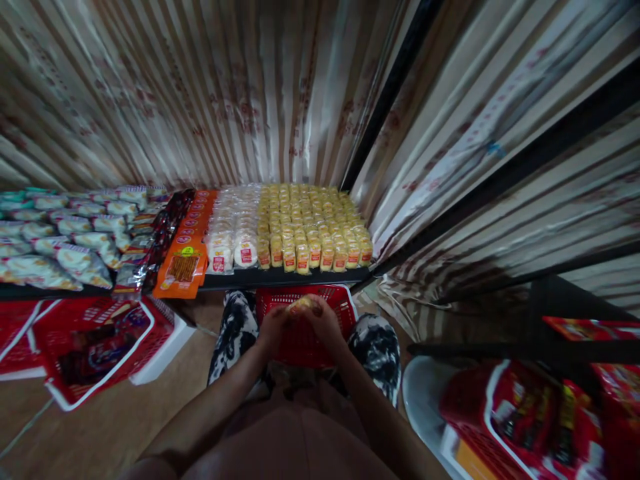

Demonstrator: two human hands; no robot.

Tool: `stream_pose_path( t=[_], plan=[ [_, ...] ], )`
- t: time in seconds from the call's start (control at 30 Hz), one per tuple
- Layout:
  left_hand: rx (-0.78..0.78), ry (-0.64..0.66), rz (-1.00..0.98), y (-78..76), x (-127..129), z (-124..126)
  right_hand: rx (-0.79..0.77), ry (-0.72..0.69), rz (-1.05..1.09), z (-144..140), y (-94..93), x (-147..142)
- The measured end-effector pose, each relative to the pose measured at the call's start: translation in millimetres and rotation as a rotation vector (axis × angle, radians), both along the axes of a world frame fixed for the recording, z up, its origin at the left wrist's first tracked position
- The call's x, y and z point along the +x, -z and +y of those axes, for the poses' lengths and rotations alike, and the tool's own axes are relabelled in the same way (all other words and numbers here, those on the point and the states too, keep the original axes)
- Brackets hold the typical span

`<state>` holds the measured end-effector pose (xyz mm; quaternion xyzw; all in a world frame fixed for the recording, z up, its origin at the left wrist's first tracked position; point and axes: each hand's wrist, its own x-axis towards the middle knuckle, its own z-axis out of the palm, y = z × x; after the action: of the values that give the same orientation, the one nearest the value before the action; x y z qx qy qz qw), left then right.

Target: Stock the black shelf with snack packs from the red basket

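Both hands meet over a red plastic basket (300, 353) between my knees. My left hand (274, 327) and my right hand (323, 320) pinch a small yellow wrapped snack (301, 305) between them. In front, on a dark shelf (240, 279), stand tight rows of similar yellow wrapped snacks (315, 230). Left of these are rows of white round wrapped snacks (233, 230), then orange flat packs (186, 247).
White-and-blue bags (75, 257) fill the shelf's left part. Red baskets with white handles (100, 347) stand at lower left; another basket (470, 400) with red packets is at right. A striped curtain (240, 87) hangs behind, with dark metal bars (500, 170) at right.
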<state>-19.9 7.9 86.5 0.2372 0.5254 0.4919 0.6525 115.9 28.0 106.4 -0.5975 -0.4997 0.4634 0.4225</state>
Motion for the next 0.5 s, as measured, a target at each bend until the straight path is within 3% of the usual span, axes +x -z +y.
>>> stream_pose_path(
  t=[0.07,0.2,0.3,0.4,0.5],
  plan=[
    [0.065,0.039,0.114,-4.2,-3,3,0.032,-0.006,-0.052,4,-9.5,-4],
    [0.296,0.082,0.64,-18.0,-14,11,0.134,-0.107,-0.134,19,-26.6,-12],
    [0.48,0.061,0.915,-30.9,-24,19,0.215,-0.207,-0.168,34,-37.0,-22],
    [0.487,0.066,1.055,-40.5,-31,29,0.3,-0.289,-0.248,46,-47.4,-34],
    [0.44,0.014,1.057,-43.8,-35,42,0.401,-0.319,-0.311,55,-55.5,-45]
  ],
)
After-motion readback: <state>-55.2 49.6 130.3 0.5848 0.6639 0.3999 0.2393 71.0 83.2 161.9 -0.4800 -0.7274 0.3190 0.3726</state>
